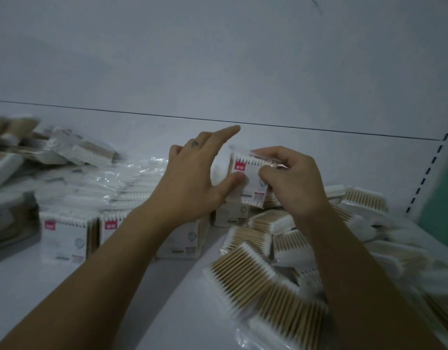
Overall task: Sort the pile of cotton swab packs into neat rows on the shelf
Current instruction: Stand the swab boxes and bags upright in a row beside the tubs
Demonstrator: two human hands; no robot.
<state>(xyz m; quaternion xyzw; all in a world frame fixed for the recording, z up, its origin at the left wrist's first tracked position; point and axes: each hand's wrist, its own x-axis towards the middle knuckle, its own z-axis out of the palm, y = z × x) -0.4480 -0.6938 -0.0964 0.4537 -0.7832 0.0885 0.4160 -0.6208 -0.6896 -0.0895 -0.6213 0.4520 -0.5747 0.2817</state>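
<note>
Nearest me, loose pile (243, 274) sloped under my right forearm; nudge could spill it. At left, upright row (63, 238) stood. Farther, right hand (296, 188) pinched one pack (249, 184) by top film, left hand (190, 180) open, thumb on its edge; thin grip might slip.

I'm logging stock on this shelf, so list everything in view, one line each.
held pack: one, white with pink label, raised between the hands
upright packs: at least three, white with pink labels, front-left row
loose pile: many packs, tan sticks with white tips, heaped right
far pile: several packs, blurred, back left
clear-wrapped bundles: several, white, lying centre left
shelf: one, white, under everything
slotted upright: one, white, far right
left hand: one, open, thumb touching held pack
right hand: one, fingers pinching held pack
</note>
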